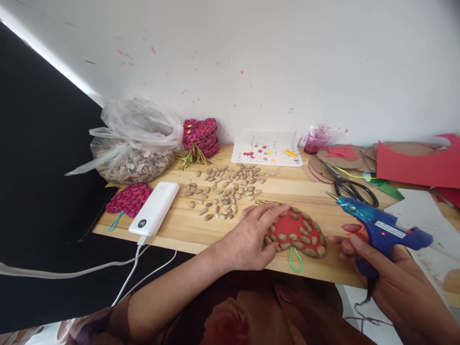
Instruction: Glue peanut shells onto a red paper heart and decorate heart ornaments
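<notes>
A red flat shape lies near the table's front edge, peanuts in their shells covering its rim and part of its face. A bright green cord loop sticks out from its near edge. Across its left side rests my left hand, fingers stretched out and thumb at the near edge; whatever is under the palm is hidden. My right hand is wrapped round the handle of a blue hot glue gun, right of the shape. The gun's nozzle points left and a small red light glows on its side.
Loose peanuts lie mid-table. A plastic bag of peanuts, purple peanut-covered pieces and a white power bank are leftward. Scissors, a cup and red sheets are rightward; star-dotted paper lies behind.
</notes>
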